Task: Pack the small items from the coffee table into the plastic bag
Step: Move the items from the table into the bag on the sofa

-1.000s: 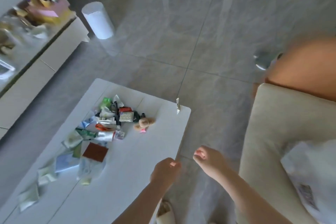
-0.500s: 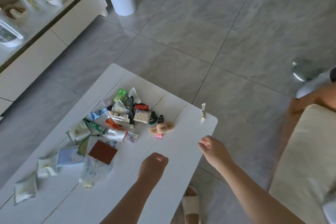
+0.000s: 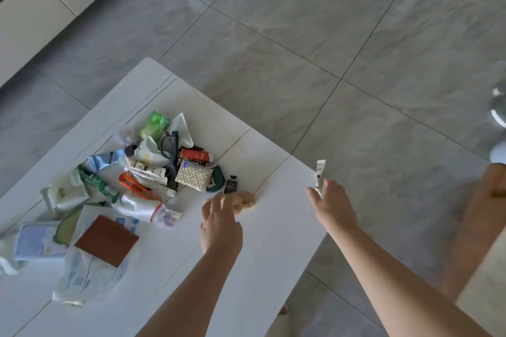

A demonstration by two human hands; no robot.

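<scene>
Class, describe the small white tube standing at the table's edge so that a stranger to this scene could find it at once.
Start at the white coffee table and follow its right-hand edge to the corner nearest the grey floor tiles. There, by the fingertips of the right hand, stands a slim white tube. Unlike the heaped items further left, it is upright and alone.

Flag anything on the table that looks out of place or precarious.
The small white tube stands upright, alone at the table's far right corner near the edge, apart from the jumbled pile; it could tip off. The right hand is at its base.
</scene>
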